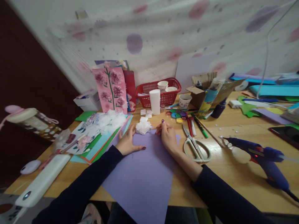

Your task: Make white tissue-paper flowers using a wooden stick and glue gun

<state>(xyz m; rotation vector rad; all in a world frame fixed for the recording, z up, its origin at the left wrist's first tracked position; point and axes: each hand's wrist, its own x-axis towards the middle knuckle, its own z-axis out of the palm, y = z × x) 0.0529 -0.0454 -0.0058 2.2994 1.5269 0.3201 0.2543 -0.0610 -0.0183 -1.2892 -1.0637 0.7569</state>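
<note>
A white crumpled-paper flower [143,126] rests at the far end of a purple sheet of paper [144,174]. To its left, my left hand [128,141] lies with thumb and fingers apart, the fingertips close beside the flower. My right hand [167,135] is closed in a pinch on the other side. A thin brown stick [153,128] sticks out from those fingers towards the flower; whether its tip touches the petals I cannot tell. Small white paper squares [145,114] lie just behind the flower.
Scissors [196,147] and a blue glue gun [259,155] lie to the right. Behind stand a red basket [143,101], a white roll [154,102] and paint pots [178,114]. Coloured sheets with white tissue [109,122] are left, near a white handheld device [44,179].
</note>
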